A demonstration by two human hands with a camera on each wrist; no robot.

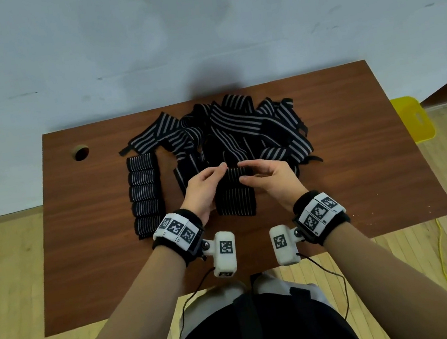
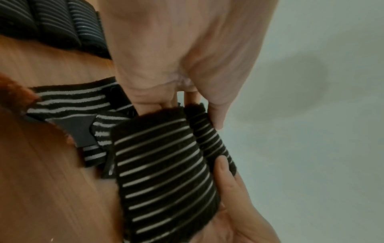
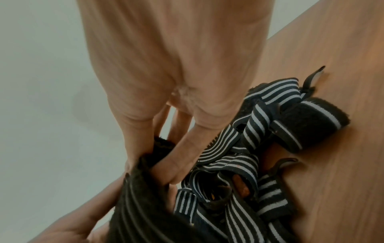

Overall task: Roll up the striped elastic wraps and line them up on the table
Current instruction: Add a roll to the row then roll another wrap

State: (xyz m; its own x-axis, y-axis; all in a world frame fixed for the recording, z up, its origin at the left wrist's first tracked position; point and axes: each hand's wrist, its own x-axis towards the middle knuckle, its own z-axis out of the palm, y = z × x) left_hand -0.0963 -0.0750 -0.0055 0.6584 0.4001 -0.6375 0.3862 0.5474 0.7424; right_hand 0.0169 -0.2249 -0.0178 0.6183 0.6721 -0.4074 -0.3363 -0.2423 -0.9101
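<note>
My forearms are bare. Each wrist carries a black fabric band: left wristband [image 1: 179, 234], right wristband [image 1: 320, 214]. Each band is faced with white blocks printed with black square-code markers. A white box-shaped camera module hangs inboard of each band, left module [image 1: 224, 253], right module [image 1: 283, 244], each bearing one marker. Thin black cables [image 1: 190, 296] run from both modules toward my dark garment [image 1: 264, 334] at lower centre.

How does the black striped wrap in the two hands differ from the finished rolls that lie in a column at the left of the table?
The black striped wrap in the hands is only rolled at its far end; the finished rolls at the left are fully wound. The left hand and right hand hold the wrap; the rolls lie untouched in a column. Both share black fabric with pale stripes.
</note>
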